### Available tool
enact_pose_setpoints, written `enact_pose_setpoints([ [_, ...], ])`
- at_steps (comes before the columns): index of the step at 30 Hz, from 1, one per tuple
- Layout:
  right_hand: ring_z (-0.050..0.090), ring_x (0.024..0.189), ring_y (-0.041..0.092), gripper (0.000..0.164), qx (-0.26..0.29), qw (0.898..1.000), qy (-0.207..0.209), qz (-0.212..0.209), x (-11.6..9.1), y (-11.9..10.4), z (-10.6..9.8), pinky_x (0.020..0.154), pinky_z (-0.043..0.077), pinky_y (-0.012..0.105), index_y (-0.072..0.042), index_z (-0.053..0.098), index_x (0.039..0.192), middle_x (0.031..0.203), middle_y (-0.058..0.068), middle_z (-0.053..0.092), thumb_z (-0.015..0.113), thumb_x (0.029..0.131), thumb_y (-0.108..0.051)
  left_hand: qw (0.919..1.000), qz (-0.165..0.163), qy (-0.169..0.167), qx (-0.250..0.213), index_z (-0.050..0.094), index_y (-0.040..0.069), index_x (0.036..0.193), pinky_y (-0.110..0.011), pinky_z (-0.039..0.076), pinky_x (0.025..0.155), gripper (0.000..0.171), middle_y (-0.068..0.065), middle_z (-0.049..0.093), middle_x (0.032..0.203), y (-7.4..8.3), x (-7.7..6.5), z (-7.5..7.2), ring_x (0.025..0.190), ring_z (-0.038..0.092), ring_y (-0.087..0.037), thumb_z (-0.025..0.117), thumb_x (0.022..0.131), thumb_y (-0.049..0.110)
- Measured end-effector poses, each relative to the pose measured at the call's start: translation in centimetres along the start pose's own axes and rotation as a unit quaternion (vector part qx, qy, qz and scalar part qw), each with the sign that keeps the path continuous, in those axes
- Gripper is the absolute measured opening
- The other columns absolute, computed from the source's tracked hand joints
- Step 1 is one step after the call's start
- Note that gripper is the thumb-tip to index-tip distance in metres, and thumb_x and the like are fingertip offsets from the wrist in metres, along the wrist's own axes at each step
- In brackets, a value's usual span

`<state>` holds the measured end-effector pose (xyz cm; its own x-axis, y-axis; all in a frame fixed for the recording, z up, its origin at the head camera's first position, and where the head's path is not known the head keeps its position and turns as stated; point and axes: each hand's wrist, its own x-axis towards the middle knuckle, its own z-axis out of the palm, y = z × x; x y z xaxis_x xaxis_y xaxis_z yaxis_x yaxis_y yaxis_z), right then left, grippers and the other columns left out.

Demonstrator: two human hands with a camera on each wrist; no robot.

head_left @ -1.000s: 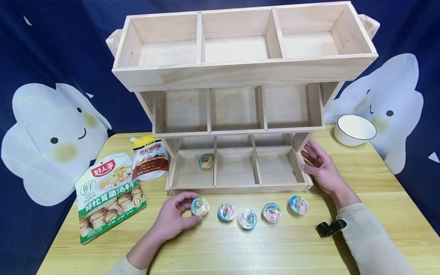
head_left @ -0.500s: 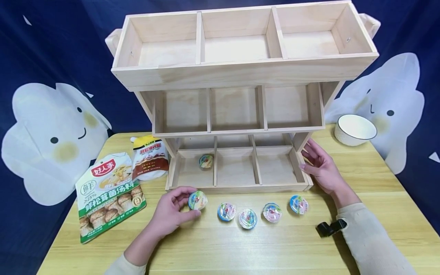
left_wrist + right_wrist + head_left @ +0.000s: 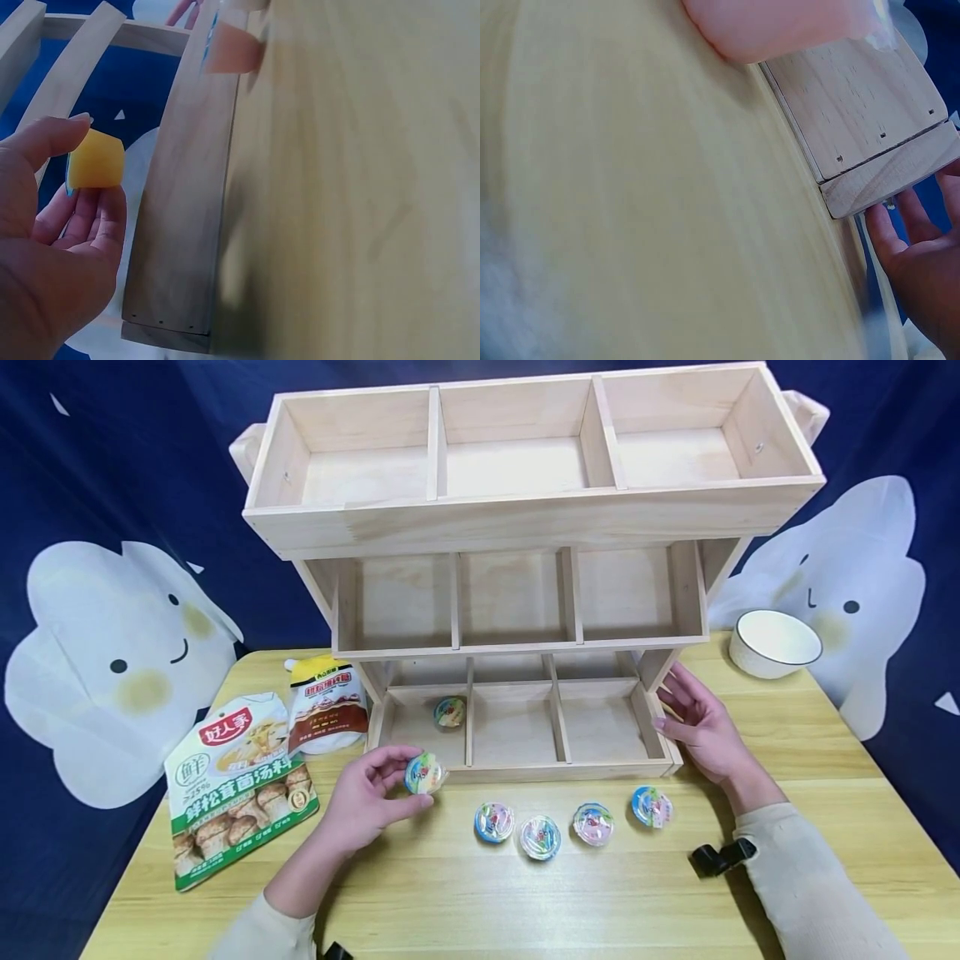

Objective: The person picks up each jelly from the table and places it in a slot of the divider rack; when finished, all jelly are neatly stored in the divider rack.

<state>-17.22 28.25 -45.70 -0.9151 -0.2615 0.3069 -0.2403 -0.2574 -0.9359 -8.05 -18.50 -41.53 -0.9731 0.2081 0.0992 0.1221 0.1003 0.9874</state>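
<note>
Between the thumb and fingers of my left hand (image 3: 360, 806) is a small jelly cup (image 3: 424, 774) with a printed film lid. Its yellow side (image 3: 97, 161) shows in the left wrist view. It is raised at the front board of the wooden shelf (image 3: 525, 772), by the bottom left compartment. Inside that compartment lies another jelly cup (image 3: 450, 713). My right hand (image 3: 705, 731) rests against the shelf's right end at the bottom tier, fingers fairly straight. The right wrist view shows those fingers (image 3: 885, 236) touching the wooden corner.
Several jelly cups, among them a pink-and-blue one (image 3: 494, 822), stand in a row before the shelf. A mushroom soup packet (image 3: 240, 785) and a brown-and-yellow bag (image 3: 327, 706) lie at left. A white bowl (image 3: 776, 645) stands at the back right.
My left hand has lifted the jelly cup from the left end of the row and carried it up and slightly left toward the shelf's front board. My right hand stays put.
</note>
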Motion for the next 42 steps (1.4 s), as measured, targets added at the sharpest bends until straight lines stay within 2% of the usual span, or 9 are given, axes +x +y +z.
enact_pose_setpoints([
  [6,0.046,0.134,0.022,0.089,0.000,1.000,-0.001,-0.002,0.0,0.0,0.0,0.102,0.044,0.028,-0.004,0.023,0.158,0.156,0.026,0.026,0.047,0.081,0.035,0.9999,-0.004,0.011,-0.004,0.059,-0.011,0.120,-0.028,0.054,0.089,0.056,-0.023,0.059,0.111,0.5,0.8,-0.5,0.098,0.063,-0.022,0.081,0.069,-0.017],
  [15,0.047,0.132,0.021,0.089,0.000,1.000,0.001,-0.003,0.0,0.1,-0.1,0.101,0.045,0.029,-0.003,0.023,0.157,0.156,0.023,0.030,0.047,0.080,0.035,0.9997,-0.010,0.019,0.005,0.058,-0.011,0.121,-0.029,0.056,0.084,0.056,-0.023,0.060,0.109,0.1,2.5,-1.2,0.095,0.066,-0.022,0.081,0.070,-0.016],
  [25,0.047,0.132,0.022,0.089,0.000,1.000,0.002,-0.003,0.0,0.2,-0.1,0.101,0.046,0.028,-0.003,0.024,0.157,0.156,0.023,0.031,0.047,0.081,0.035,0.9966,-0.039,0.035,0.063,0.062,-0.006,0.117,-0.031,0.056,0.085,0.054,-0.020,0.063,0.106,-0.7,4.0,-1.6,0.097,0.066,-0.028,0.086,0.070,-0.006],
  [32,0.047,0.132,0.020,0.089,0.000,1.000,0.003,-0.001,0.0,0.1,-0.1,0.102,0.045,0.028,-0.003,0.024,0.157,0.156,0.025,0.029,0.047,0.080,0.035,0.9933,-0.040,0.024,0.106,0.064,-0.005,0.118,-0.029,0.057,0.082,0.053,-0.017,0.062,0.104,-0.8,4.7,-1.5,0.096,0.065,-0.028,0.087,0.070,-0.003],
  [42,0.048,0.132,0.021,0.090,0.006,1.000,0.004,-0.003,0.0,0.1,0.0,0.100,0.046,0.029,-0.003,0.023,0.157,0.156,0.025,0.029,0.046,0.079,0.036,0.9835,-0.044,0.006,0.175,0.068,-0.002,0.114,-0.030,0.058,0.074,0.051,-0.011,0.068,0.098,-0.8,5.9,-1.6,0.088,0.067,-0.023,0.090,0.068,0.004],
])
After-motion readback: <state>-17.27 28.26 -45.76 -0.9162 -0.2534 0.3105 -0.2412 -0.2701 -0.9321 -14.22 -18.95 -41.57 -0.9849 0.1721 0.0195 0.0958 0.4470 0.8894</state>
